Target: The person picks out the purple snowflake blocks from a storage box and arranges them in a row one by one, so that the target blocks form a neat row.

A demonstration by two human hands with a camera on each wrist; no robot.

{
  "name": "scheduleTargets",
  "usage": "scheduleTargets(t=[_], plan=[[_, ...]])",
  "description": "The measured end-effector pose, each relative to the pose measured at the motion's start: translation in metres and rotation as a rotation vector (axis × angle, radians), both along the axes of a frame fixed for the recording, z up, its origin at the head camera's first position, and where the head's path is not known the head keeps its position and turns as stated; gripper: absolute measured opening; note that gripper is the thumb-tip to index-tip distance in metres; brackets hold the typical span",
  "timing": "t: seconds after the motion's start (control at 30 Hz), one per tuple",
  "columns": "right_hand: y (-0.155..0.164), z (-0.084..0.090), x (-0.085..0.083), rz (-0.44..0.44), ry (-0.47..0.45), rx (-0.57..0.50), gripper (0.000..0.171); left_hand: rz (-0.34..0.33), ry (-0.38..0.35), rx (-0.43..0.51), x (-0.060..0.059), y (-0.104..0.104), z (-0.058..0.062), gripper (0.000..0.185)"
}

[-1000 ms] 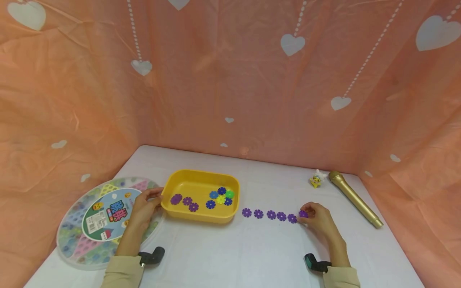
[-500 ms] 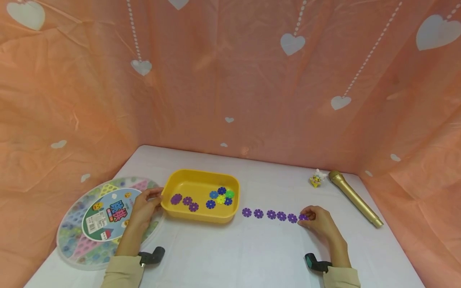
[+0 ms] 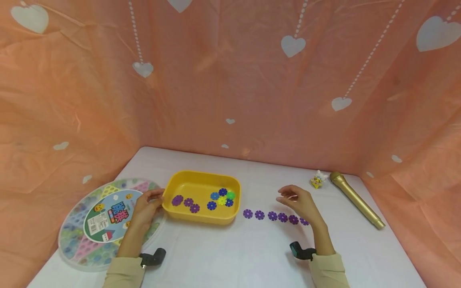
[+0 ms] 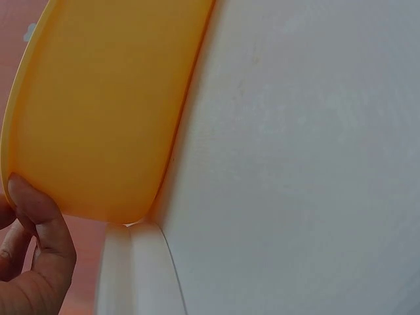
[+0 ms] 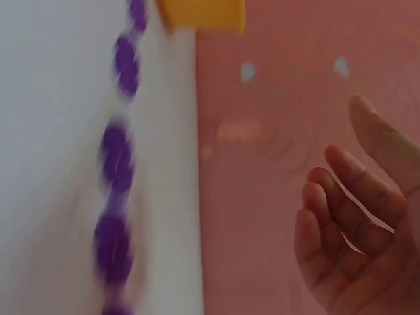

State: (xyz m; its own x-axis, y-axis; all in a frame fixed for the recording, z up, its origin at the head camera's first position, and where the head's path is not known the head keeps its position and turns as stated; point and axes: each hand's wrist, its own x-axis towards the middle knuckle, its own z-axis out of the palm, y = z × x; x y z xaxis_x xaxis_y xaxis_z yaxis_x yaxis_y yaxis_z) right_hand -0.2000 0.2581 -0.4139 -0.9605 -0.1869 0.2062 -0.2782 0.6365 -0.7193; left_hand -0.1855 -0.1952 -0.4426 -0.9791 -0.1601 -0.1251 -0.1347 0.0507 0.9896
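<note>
Six purple discs (image 3: pixel 272 216) lie in a row on the white table (image 3: pixel 230 256), just to the right of the yellow tray (image 3: pixel 180 182); the last one at the right end is partly hidden behind the right hand (image 3: pixel 300 202). That hand hovers above the row with its fingers loosely spread and holds nothing; the wrist view shows the same empty palm. The left hand (image 3: pixel 145 206) grips the tray's left rim, thumb curled against the outer wall.

Judging by their look, the discs are thin, light, stiff plastic with notched edges. They lie flat, so a fingertip pinch at the edge seems the best hold, and they would likely slide on the smooth cloth if nudged.

Inside the tray, three more purple discs (image 3: pixel 186 201) sit toward the left, and a small cluster (image 3: pixel 221 197) of blue, green and yellow ones sits toward the right. Left of the tray lies a round game board (image 3: pixel 83 236), and well to the right of it a gold microphone (image 3: pixel 354 199) beside a small toy figure (image 3: pixel 317 179).
</note>
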Motion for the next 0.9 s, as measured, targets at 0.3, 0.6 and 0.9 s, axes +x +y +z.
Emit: scheduleTargets(t=[0.3,0.6,0.9], plan=[[-0.117,0.016,-0.037,0.227,0.04,-0.149,0.034,0.008,-0.001,-0.003,-0.001,0.0,0.001,0.038],[-0.217,-0.001,-0.051,0.328,-0.028,-0.208,0.033,0.01,-0.009,-0.015,0.0,-0.001,-0.004,0.038],[-0.273,-0.026,-0.051,0.345,-0.099,-0.151,0.034,0.009,0.011,0.002,-0.002,-0.002,-0.005,0.039]])
